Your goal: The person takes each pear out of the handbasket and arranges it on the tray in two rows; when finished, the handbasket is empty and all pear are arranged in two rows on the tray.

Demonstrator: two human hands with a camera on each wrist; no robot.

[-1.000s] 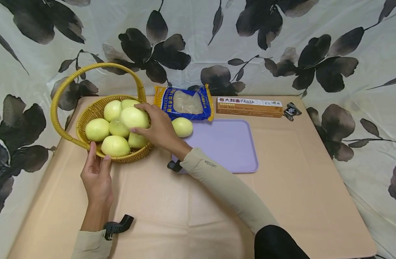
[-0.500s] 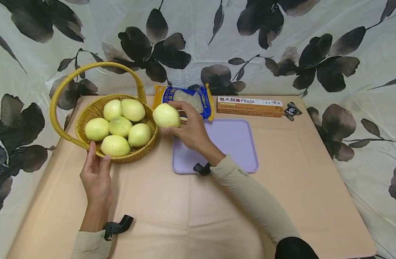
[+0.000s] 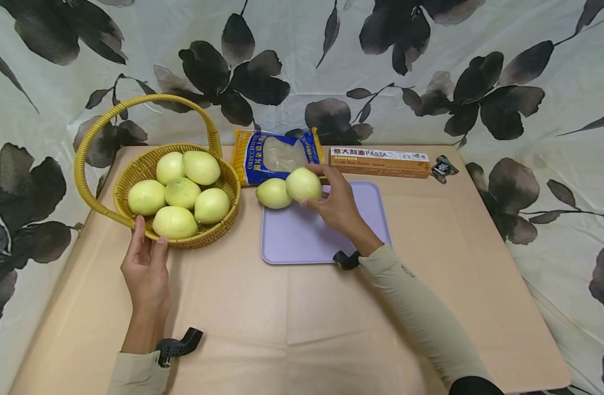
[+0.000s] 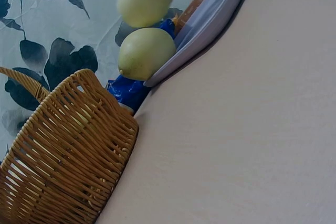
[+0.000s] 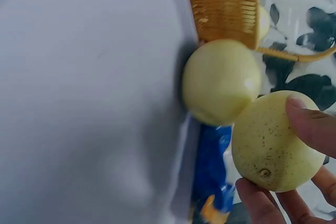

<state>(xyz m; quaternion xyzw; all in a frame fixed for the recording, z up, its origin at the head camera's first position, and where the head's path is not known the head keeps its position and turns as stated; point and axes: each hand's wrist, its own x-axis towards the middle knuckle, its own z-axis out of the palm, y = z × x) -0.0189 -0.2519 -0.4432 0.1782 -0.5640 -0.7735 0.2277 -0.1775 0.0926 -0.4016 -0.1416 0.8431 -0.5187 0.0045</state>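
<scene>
My right hand (image 3: 337, 203) holds a round pale yellow-green fruit (image 3: 303, 184) between thumb and fingers, over the back of a lilac tray (image 3: 302, 249). Brown speckles and a small round end scar show on that fruit (image 5: 275, 145) in the right wrist view. A second such fruit (image 3: 274, 193) lies at the tray's back left corner, close beside the held one. At left stands a yellow wicker basket (image 3: 218, 233) with a tall handle, holding several more of these fruits (image 3: 175, 222). My left hand (image 3: 146, 269) grips the basket's near rim by the handle's foot; its other fingers are hidden.
Behind the tray lies a blue and yellow pasta bag (image 3: 277, 156). To its right are an orange-brown pasta box (image 3: 380, 163) and a small black wrapped packet (image 3: 444, 169). A floral cloth (image 3: 302, 66) hangs behind the table (image 3: 242, 318).
My right hand has lifted a fruit out of the basket and carried it right, over the tray beside the other fruit. The left hand has stayed at the basket rim.
</scene>
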